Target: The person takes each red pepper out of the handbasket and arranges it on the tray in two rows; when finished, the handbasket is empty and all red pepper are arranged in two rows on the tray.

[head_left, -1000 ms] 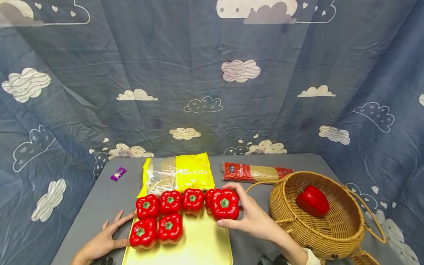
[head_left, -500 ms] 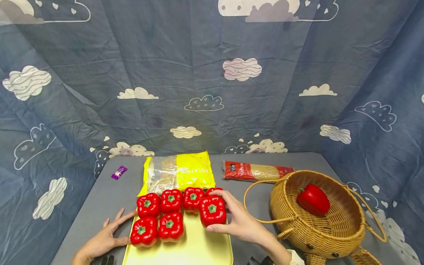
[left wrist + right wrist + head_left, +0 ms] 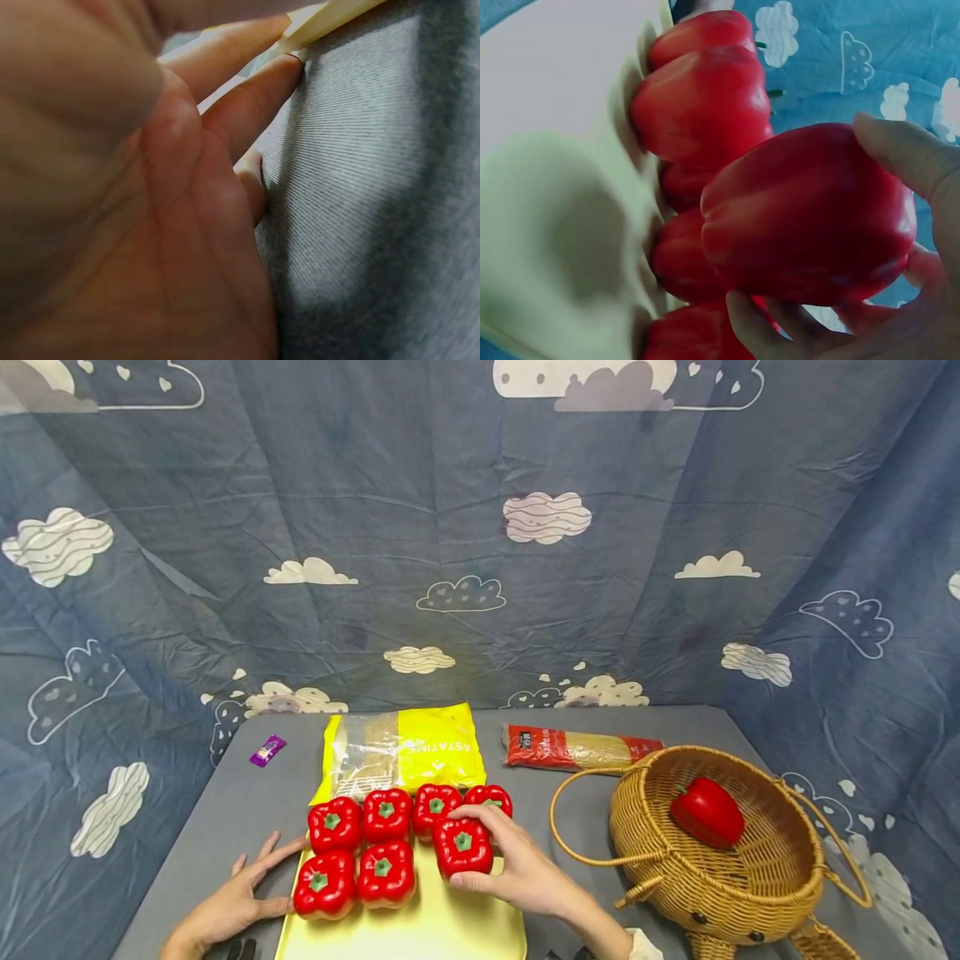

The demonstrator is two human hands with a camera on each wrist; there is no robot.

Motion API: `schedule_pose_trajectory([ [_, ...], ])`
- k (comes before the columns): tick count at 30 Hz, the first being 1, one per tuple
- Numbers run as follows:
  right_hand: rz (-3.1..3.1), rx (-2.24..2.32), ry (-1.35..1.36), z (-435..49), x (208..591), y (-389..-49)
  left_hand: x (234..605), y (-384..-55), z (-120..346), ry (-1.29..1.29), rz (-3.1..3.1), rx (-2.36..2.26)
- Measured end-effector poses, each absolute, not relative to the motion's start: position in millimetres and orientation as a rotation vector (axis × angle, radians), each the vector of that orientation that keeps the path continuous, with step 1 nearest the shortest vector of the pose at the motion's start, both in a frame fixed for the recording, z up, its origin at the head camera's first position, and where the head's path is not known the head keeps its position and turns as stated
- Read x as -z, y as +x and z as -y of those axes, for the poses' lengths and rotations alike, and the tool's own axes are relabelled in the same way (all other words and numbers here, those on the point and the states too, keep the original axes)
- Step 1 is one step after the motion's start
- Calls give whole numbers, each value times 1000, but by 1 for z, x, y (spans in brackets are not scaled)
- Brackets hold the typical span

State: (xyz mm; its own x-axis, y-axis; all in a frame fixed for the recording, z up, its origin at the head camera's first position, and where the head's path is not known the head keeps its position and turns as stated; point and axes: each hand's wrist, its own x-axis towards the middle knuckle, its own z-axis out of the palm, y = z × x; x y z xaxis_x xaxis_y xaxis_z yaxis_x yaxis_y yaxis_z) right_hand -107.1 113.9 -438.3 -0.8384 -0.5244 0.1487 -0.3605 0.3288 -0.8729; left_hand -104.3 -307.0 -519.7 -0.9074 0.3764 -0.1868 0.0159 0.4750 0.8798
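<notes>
In the head view my right hand grips a red bell pepper with a green stem, thumb on its near side and fingers on its far side. The right wrist view shows this bell pepper raised off the pale yellow tray, which bears its shadow. Several more red bell peppers stand stem-up on the tray: a back row and two at the front left, among them a front pepper. My left hand lies at the tray's left edge, its extended fingers touching the edge.
A wicker basket on the right holds one red bell pepper; its handle loop juts left. Behind the tray lie a yellow pasta bag and a red noodle packet. A small purple-wrapped sweet lies at the back left.
My right hand has carried its bell pepper leftward and slightly nearer, uncovering the back row's rightmost pepper. The left hand has stayed in place.
</notes>
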Motion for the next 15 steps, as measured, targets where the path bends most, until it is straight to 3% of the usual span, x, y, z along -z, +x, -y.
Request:
schedule_pose_trajectory([
  [15,-2538,1494,-895,-105,447,-106,516,-103,306,299,-2329,-1433],
])
